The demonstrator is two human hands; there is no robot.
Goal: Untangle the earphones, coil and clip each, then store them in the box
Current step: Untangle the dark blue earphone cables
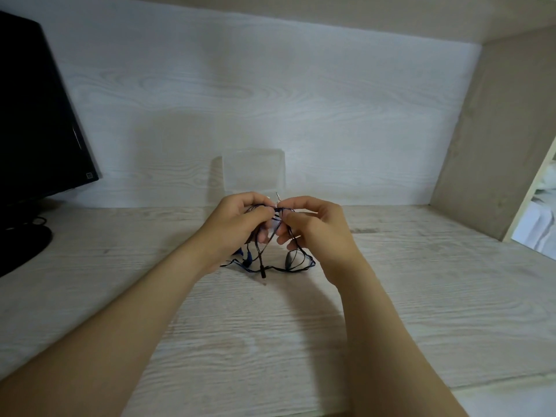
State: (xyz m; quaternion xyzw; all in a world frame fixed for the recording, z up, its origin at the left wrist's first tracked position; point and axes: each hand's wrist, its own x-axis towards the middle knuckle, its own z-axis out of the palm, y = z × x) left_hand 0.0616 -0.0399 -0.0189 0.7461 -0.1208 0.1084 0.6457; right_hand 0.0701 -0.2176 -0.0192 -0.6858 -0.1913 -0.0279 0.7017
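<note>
A person's left hand [240,218] and right hand [313,224] meet above a pale wood-grain bench [270,341], each grip pinched tight on a knot of tangled earphones [270,261], thumbs and forefingers nearly touching. A silver jack plug [277,196] pokes up between the two hands, while black and blue cords hang in loops beneath them, down to the bench top. Just behind the hands, against the white back panel, stands a clear plastic box [253,171], with nothing visible through its clear wall. A dark monitor [36,115] sits at the far left of the bench, well apart from the work.
</note>
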